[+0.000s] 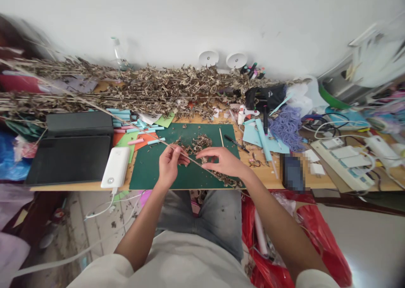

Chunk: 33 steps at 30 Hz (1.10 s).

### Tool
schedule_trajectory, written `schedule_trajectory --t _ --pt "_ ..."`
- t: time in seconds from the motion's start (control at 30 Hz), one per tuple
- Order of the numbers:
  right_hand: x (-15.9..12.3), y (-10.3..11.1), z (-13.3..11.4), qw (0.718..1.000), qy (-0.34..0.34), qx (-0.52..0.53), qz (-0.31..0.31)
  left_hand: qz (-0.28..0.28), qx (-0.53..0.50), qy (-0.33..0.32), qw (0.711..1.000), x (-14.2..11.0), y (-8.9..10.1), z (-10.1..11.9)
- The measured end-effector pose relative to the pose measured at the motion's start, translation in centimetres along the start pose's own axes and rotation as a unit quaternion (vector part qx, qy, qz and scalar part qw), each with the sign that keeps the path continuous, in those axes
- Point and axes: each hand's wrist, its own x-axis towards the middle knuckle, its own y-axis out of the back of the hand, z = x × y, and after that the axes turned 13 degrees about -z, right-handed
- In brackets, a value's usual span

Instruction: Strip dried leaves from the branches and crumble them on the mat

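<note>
A long dried plant stem runs slantwise from the upper left down across the green cutting mat. My left hand is closed around this stem, thumb on top. Just to the right, my right hand is curved over the stem's leafy lower end, with a gap between thumb and fingers. Its thumb tip is close to the stem; whether it touches is unclear. Crumbled dry leaves lie in a small heap behind the hands, and more leaves hang along the stem near the mat's front edge.
Many dried stems lie across the back of the desk. On the left are a black tablet case and a white power bank. To the right are a pen, a glue gun, purple yarn and a power strip.
</note>
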Motion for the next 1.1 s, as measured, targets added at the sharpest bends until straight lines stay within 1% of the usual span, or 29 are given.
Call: schedule_trajectory --t 0.13,0.23,0.3,0.37,0.43,0.57,0.63,0.7,0.77,0.8,0.9,0.97,1.03,1.1 --pt "0.0 -1.3 0.8 0.998 -0.011 0.062 0.031 0.026 -0.011 0.008 1.0 -0.4 -0.3 0.2" --pt "0.3 -2.5 1.5 0.993 -0.02 0.109 0.051 0.032 -0.014 0.004 0.999 -0.7 -0.6 0.2" --pt "0.6 -2.9 2.0 0.986 -0.026 0.139 0.084 0.032 -0.009 -0.013 0.999 -0.7 -0.6 0.2" --pt "1.0 -2.9 2.3 0.978 -0.031 0.151 0.139 0.036 -0.004 -0.029 0.999 -0.7 -0.5 0.2" --pt "1.7 -2.5 2.4 0.974 -0.031 0.143 0.175 0.041 -0.002 -0.038 0.998 -0.6 -0.3 0.2" --pt "2.7 -1.4 2.2 0.982 -0.029 0.072 0.172 0.065 0.005 -0.038 0.997 -0.4 -0.1 0.4" --pt "2.3 -1.1 2.0 0.979 -0.038 0.025 0.199 0.08 0.011 -0.033 0.996 -0.4 0.0 0.6" --pt "1.2 -0.9 1.6 0.973 -0.052 0.01 0.223 0.093 0.016 -0.033 0.995 -0.3 0.1 0.8" --pt "-0.5 -0.9 1.1 0.974 -0.067 0.02 0.216 0.109 0.018 -0.045 0.993 -0.2 0.3 1.0" --pt "-1.3 -1.0 0.8 0.977 -0.073 0.026 0.201 0.117 0.017 -0.053 0.992 -0.2 0.4 1.0" --pt "-3.2 -1.8 0.1 0.988 -0.081 0.028 0.126 0.137 0.011 -0.071 0.988 0.2 0.7 1.1" --pt "-3.5 -2.6 -0.1 0.992 -0.085 0.018 0.089 0.145 0.004 -0.079 0.986 0.5 0.8 1.2" --pt "-3.3 -3.5 0.1 0.992 -0.089 0.015 0.092 0.143 -0.011 -0.091 0.985 0.5 0.7 1.4" --pt "-3.0 -4.2 0.3 0.988 -0.085 0.028 0.128 0.116 -0.038 -0.098 0.988 0.0 0.3 1.5"
